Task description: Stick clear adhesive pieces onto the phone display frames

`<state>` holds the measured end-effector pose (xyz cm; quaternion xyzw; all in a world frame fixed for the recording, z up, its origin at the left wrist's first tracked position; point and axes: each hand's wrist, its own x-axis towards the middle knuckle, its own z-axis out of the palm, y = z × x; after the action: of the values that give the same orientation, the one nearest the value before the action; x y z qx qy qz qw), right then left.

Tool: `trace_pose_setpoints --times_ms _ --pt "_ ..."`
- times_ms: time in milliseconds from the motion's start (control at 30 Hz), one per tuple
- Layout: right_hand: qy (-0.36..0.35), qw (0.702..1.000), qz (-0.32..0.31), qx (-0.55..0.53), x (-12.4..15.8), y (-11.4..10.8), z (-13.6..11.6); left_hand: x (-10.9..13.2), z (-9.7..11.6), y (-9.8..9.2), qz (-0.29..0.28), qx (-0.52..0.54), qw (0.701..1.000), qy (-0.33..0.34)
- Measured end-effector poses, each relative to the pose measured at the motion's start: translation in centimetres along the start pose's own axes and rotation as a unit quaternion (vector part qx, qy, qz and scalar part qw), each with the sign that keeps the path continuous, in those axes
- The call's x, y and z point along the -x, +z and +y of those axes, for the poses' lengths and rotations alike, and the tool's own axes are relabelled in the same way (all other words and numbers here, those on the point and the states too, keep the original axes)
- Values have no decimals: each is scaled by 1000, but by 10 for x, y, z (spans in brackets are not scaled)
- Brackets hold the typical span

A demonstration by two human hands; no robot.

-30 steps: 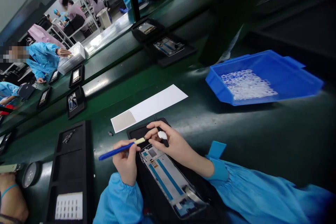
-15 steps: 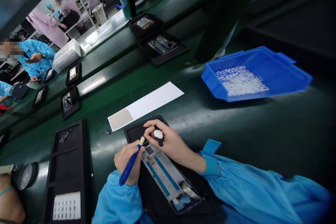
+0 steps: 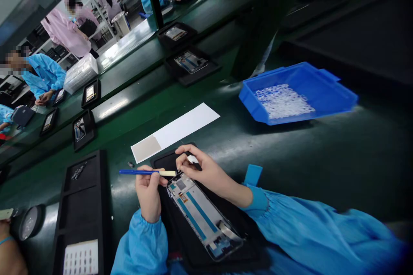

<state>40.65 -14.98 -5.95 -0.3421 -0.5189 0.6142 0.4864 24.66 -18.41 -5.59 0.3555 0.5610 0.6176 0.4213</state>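
Note:
My left hand [image 3: 149,195] is closed around a slim blue pen-like tool [image 3: 137,172], which lies nearly level with its cream end pointing right. That end is close to the top edge of an opened phone body [image 3: 201,215], silver inside with blue strips. At the same top edge, my right hand [image 3: 206,172] has its thumb and forefinger pinched together. A small white piece [image 3: 192,159] shows among its fingers; I cannot make out what it belongs to or what the fingertips hold. Under the phone body lies a black tray [image 3: 174,240].
Beyond the hands lie a white strip [image 3: 185,125] and a blue bin [image 3: 325,90] of small clear rings. On the left are a black compartment tray [image 3: 79,206] and a round dish [image 3: 30,222]. More phone trays [image 3: 84,137] line the bench; co-workers sit opposite.
The blue tool has swung from a steep slant to nearly level, as my left hand turned and shifted slightly left. My right hand stays at the phone body's top edge. The view has shifted slightly.

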Motion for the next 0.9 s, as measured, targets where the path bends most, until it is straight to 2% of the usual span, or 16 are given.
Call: trace_pose_setpoints --times_ms 100,167,233,267,300,333,400,433,500,567,600,667,700,767,800,900 --pt "-42 996 62 55 -2 -20 -9 -1 1 1 -3 14 1000 -5" --pt "-102 974 157 127 -4 -50 -22 0 1 0 -5 16 1000 2" --pt "-162 915 290 228 -5 -92 -38 0 1 -1 -9 15 1000 9" --pt "-178 873 358 280 -4 -114 -46 1 1 -2 -12 13 1000 12" --pt "-168 829 412 339 -3 -135 -53 1 0 -2 -15 11 1000 15" --pt "-133 807 413 400 -1 -153 -60 2 0 -3 -18 7 1000 19" --pt "-98 775 383 493 3 -175 -66 3 0 -3 -22 -14 999 29" --pt "-92 768 360 522 5 -177 -66 3 0 -4 -22 -34 999 37" --pt "-107 767 331 539 8 -165 -61 4 1 -5 -22 -87 994 58" --pt "-143 797 293 509 11 -136 -51 6 3 -8 -32 -148 985 85" --pt "-162 826 244 481 13 -119 -45 7 3 -9 -43 -180 978 100" --pt "-175 879 91 433 13 -85 -31 10 5 -13 -71 -249 956 137" --pt "-171 892 16 418 12 -71 -24 12 5 -14 -86 -285 942 158" --pt "-157 897 -91 403 8 -50 -10 16 5 -17 -111 -347 909 204" --pt "-156 895 -119 400 6 -43 -4 18 5 -18 -119 -369 893 228" --pt "-164 896 -147 387 1 -36 10 21 4 -18 -126 -411 856 287"
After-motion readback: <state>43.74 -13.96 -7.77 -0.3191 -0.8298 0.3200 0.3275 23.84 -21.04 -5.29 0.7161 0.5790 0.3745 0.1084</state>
